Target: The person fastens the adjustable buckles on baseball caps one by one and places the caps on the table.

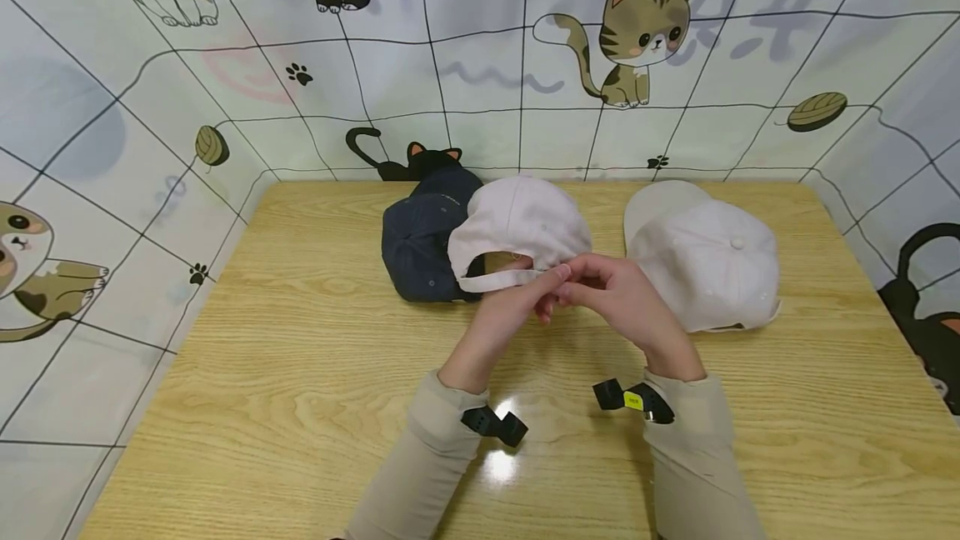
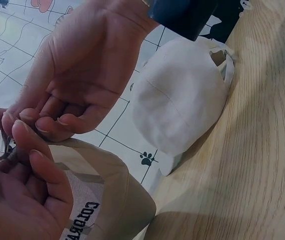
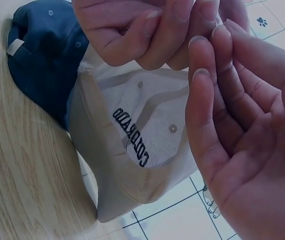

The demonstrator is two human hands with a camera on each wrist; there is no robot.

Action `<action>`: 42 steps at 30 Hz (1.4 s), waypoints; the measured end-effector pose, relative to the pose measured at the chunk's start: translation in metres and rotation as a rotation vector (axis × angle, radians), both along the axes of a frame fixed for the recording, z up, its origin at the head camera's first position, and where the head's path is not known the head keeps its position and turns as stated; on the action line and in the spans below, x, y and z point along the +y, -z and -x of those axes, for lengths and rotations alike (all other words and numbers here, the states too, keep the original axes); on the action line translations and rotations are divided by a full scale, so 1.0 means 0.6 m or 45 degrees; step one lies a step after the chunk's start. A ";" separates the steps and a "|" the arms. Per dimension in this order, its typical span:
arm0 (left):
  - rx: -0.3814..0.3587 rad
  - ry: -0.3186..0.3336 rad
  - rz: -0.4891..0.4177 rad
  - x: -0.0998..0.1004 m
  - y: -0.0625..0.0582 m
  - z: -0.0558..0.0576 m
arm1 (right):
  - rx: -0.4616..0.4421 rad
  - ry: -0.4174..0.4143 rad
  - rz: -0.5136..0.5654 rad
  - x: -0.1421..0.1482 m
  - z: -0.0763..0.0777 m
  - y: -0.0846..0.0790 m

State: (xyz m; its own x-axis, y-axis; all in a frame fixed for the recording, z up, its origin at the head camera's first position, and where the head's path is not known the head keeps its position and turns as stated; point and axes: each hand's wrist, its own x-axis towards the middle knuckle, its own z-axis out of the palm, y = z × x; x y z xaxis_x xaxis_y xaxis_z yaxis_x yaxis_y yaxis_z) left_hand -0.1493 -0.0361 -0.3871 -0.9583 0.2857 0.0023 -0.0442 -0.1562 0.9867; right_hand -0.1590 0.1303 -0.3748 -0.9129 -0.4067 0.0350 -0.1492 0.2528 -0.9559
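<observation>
A pale pinkish-white baseball cap stands at the middle of the far side of the table, its back opening facing me. Across that opening runs its adjustment strap. My left hand pinches the strap near its right end, thumb on top. Thumb and fingers of my right hand pinch at the same spot, the fingertips of both hands meeting there. A small metal buckle piece shows between the fingers in the left wrist view. Inside the cap, dark lettering appears in the right wrist view.
A navy cap sits against the left side of the pale cap, partly behind it. Further right lies a white cap with its brim to the back left. Cat-printed cloth rises behind the wooden table.
</observation>
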 end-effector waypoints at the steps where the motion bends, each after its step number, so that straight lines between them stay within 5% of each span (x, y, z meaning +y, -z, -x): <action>1: -0.009 0.001 0.000 0.000 0.000 0.000 | -0.008 -0.008 0.016 0.000 0.000 0.000; 22: 0.051 0.005 -0.116 0.000 -0.008 -0.001 | -0.038 -0.121 0.186 0.017 0.001 0.000; 27: 0.043 0.014 -0.078 -0.007 -0.036 -0.013 | 0.010 -0.116 0.157 0.012 0.005 0.001; 37: 0.163 0.112 -0.043 -0.007 -0.033 -0.010 | 0.066 0.005 0.059 -0.003 -0.009 -0.024; 42: 0.129 0.060 0.014 -0.008 -0.036 -0.012 | 0.138 0.066 -0.051 -0.007 -0.024 -0.051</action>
